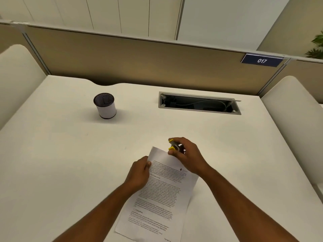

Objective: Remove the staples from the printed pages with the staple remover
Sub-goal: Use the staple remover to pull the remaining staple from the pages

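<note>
— Where are the white printed pages (162, 194)?
— Flat on the white desk (70, 154), well nearer than the white cylindrical cup (105, 106). Left hand (139, 172) pinches their left edge.
— And the right hand (187, 155)?
— Fingers curled round the yellow-tipped staple remover (173, 145) at the pages' top edge.

**My cubicle, desk 017**

I sit at a white desk (61, 154) fenced by a tan partition (139, 62) — its blue sign (262, 60) reads 017. A cable hatch (199, 103) lies open in the desktop, a white cylindrical canister (105, 106) to its left. Pale wall panels (122, 13) rise behind; a green plant (317, 46) peeks in — far right.
</note>
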`<state>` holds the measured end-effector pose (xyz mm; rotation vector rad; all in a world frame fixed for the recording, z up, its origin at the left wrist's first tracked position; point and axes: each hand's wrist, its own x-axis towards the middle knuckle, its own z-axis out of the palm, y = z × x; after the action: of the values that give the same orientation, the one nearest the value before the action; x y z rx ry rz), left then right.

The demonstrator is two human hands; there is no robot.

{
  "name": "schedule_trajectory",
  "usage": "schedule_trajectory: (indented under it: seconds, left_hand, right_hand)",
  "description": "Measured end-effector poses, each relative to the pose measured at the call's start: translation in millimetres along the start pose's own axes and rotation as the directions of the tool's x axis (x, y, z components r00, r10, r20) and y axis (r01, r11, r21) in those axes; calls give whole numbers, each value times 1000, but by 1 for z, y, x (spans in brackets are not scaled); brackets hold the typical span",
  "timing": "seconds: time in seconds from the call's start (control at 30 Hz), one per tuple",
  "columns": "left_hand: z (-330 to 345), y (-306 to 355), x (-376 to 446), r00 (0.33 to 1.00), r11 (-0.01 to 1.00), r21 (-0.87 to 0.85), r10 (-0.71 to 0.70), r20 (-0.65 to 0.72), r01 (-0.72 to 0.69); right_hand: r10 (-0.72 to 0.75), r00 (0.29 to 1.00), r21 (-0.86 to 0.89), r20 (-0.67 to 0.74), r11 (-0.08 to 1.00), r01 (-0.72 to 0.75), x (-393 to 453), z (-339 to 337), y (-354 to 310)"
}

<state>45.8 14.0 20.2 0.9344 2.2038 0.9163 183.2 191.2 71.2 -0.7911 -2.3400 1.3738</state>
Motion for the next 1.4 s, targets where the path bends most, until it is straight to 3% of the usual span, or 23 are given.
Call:
schedule_trajectory:
  seconds: [0.17,0.43,0.63,0.87,1.07,1.4]
  left_hand:
    - [1,4,-12,997,998,-18,67,25,-66]
    - [1,11,-25,993,993,-3,115,22,-115]
    - [2,17,-32,990,990,-22,140,26,-140]
    - [2,19,-40,986,986,-8,166,6,-166]
    - [1,20,-42,985,985,14,171,4,-171]
    - [-2,27,-41,985,985,2,170,9,-170]
  right_hand:
    - [-96,975,-315,202,936,158,-2,-4,-18]
    - [-143,946,-544,292,789,287,3,-10,-41]
    - [-191,886,-599,424,674,432,11,-11,-59]
    - [-157,841,-608,518,624,490,12,-12,-76]
    - [-120,843,-619,524,627,473,10,-10,-81]
    - [-140,917,-635,373,682,362,4,-4,-76]
